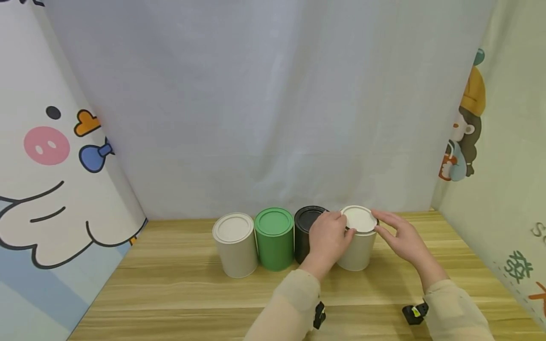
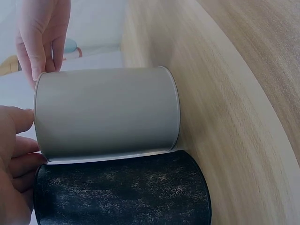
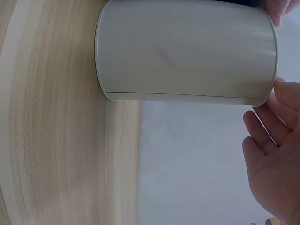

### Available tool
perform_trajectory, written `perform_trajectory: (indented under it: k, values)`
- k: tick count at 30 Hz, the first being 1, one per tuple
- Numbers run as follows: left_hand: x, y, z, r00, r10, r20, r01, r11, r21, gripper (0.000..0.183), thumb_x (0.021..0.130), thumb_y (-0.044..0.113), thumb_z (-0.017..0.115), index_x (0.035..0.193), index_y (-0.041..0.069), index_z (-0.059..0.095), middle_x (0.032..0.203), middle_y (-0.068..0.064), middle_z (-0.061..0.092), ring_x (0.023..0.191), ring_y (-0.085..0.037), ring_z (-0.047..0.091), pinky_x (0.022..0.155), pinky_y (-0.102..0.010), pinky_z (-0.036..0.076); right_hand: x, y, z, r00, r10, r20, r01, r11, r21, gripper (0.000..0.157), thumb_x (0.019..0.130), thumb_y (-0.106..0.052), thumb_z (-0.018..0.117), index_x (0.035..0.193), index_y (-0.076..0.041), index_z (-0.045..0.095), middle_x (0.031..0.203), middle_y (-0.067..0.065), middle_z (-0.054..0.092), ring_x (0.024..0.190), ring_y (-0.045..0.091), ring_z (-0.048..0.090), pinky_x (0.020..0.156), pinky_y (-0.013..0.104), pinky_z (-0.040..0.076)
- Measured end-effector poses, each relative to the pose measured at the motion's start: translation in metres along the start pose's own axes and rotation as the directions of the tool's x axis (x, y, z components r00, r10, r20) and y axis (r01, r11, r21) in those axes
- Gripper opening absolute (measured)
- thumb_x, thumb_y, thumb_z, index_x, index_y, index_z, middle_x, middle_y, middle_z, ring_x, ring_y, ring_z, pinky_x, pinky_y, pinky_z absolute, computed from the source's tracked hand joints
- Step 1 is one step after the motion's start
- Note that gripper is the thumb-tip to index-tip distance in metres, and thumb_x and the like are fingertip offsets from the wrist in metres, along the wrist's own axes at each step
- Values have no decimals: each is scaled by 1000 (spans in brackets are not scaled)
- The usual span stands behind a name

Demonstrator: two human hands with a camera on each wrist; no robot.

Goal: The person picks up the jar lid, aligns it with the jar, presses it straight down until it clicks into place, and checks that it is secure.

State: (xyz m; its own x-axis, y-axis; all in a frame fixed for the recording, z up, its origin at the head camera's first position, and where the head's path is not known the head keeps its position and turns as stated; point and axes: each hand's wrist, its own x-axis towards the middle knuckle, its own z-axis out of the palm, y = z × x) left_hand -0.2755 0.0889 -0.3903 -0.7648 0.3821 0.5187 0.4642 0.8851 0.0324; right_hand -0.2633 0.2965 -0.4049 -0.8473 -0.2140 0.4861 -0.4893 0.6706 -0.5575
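Observation:
Four-sided contact is absent; both hands meet at the top of the right-hand off-white can point(image 1: 355, 251), around its pale lid point(image 1: 360, 219). My left hand point(image 1: 328, 237) grips the lid's left edge, its thumb at the front and its fingers over the black can point(image 1: 304, 239). On the opposite edge, my right hand point(image 1: 401, 237) holds the rim between thumb and fingers. In the left wrist view, the off-white can point(image 2: 108, 112) stands beside the black can point(image 2: 122, 192), with fingertips at its top rim. The right wrist view shows the right hand point(image 3: 276, 164) at the can's rim.
A green can point(image 1: 275, 246) and another off-white can point(image 1: 236, 253) stand to the left in the same row, lids on. They share a wood-grain table point(image 1: 179, 293). A pale curtain point(image 1: 256, 109) hangs behind, with printed panels at both sides.

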Motion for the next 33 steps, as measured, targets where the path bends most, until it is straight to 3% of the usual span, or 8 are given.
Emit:
perform_trajectory:
  k: [12, 18, 23, 33]
  values:
    - [-4, -2, -1, 999, 55, 2, -55, 996, 72, 28, 96, 46, 62, 90, 21, 72, 90, 8, 64, 94, -11, 62, 97, -22, 45, 0, 0, 0, 999, -43, 8, 44, 998, -39, 39, 94, -2, 65, 130, 10, 58, 137, 27, 53, 123, 50, 47, 93, 68, 42]
    - [-13, -1, -5, 985, 168, -32, -165, 983, 79, 31, 97, 43, 62, 113, 19, 74, 122, 4, 68, 116, -13, 60, 109, -27, 39, 6, 1, -3, 996, -85, 19, 86, 995, -56, 40, 92, -3, 68, 129, 10, 59, 134, 28, 55, 122, 50, 49, 95, 67, 41]
    - [-24, 4, -7, 971, 238, -29, -232, 964, 132, 38, 98, 45, 60, 124, 20, 69, 131, 4, 63, 124, -11, 55, 112, -30, 36, 14, -2, -10, 991, -110, 77, 116, 991, -73, 41, 92, -5, 69, 129, 10, 59, 133, 28, 56, 122, 50, 50, 97, 65, 41]
    - [-33, 7, -3, 959, 279, -51, -268, 951, 154, 44, 95, 48, 62, 126, 19, 68, 131, 5, 63, 124, -11, 55, 111, -28, 37, 28, -6, -17, 966, -90, 242, 119, 987, -106, 48, 93, -15, 70, 134, 6, 57, 134, 27, 56, 124, 48, 49, 101, 64, 40]
